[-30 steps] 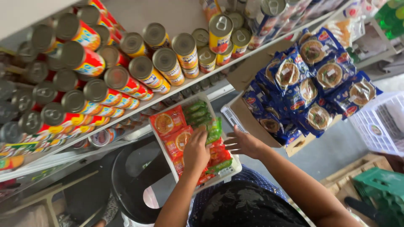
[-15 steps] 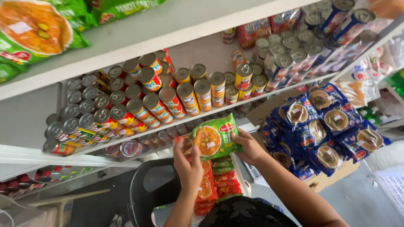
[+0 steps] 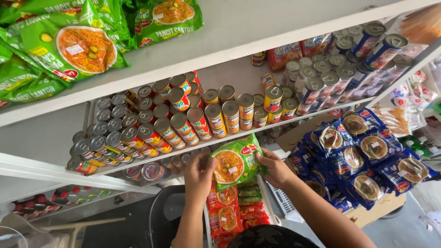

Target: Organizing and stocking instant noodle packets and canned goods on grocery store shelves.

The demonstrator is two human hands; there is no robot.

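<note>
Both hands are gripping a green noodle packet [image 3: 236,161]: left hand [image 3: 198,173] clamped on its left edge, right hand [image 3: 274,167] on its right, just below the can shelf [image 3: 321,115], above orange packets [image 3: 227,216].

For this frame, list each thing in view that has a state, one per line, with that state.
left hand: gripping the packet's left edge
right hand: gripping its right edge
green noodle packet: sealed, lifted, held in both hands
tray of packets: filled with orange and green packets
cans: unopened, packed in rows on the shelf
blue packets: stacked in an open cardboard box
</note>
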